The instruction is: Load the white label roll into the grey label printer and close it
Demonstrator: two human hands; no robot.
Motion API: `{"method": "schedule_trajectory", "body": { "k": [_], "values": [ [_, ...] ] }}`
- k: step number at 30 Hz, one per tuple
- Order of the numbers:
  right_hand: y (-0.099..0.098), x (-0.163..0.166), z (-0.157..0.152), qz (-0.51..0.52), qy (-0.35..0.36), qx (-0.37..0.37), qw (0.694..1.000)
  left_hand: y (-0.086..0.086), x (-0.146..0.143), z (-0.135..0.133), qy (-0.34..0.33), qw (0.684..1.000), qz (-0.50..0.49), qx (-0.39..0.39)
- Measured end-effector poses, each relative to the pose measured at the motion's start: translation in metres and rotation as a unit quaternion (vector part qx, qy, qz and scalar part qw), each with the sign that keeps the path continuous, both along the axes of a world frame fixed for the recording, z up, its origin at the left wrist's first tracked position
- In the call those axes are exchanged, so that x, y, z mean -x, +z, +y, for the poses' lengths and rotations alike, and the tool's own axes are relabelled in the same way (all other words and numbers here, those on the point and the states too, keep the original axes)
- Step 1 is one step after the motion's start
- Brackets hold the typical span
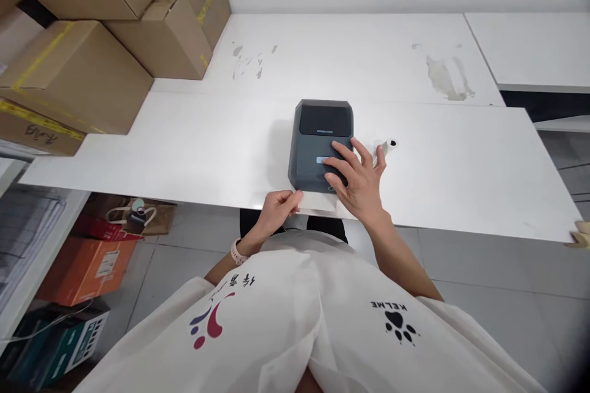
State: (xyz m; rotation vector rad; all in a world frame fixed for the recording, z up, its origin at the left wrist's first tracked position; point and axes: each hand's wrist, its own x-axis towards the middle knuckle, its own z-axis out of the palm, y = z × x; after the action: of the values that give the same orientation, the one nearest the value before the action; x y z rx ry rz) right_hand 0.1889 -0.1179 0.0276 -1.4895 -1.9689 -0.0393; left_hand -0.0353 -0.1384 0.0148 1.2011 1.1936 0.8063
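Note:
A dark grey label printer (318, 135) stands near the front edge of the white table (193, 147). A white label (318, 201) sticks out of its front slot. My left hand (276, 209) pinches the left end of that label. My right hand (359, 179) rests on the printer's front right part with fingers spread and fingertips on its top. A small white pen-like object (385, 148) lies on the table just right of the printer, behind my right hand.
Several stacked cardboard boxes (115, 31) fill the back left of the table. A second white table (530, 49) stands at the right. On the floor at left are an orange box (83, 267), a paper bag (138, 218) and a teal box (55, 344).

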Motion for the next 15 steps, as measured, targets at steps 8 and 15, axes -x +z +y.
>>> {"method": "schedule_trajectory", "body": {
  "k": [8,15],
  "values": [
    [-0.018,0.009,-0.032,0.167,-0.071,0.091,0.979,-0.001,-0.003,0.014,0.067,0.983,0.051,-0.163],
    [-0.012,0.002,-0.037,0.241,-0.047,0.128,0.961,0.001,-0.005,0.02,0.028,0.975,0.029,-0.217]
  ]
}}
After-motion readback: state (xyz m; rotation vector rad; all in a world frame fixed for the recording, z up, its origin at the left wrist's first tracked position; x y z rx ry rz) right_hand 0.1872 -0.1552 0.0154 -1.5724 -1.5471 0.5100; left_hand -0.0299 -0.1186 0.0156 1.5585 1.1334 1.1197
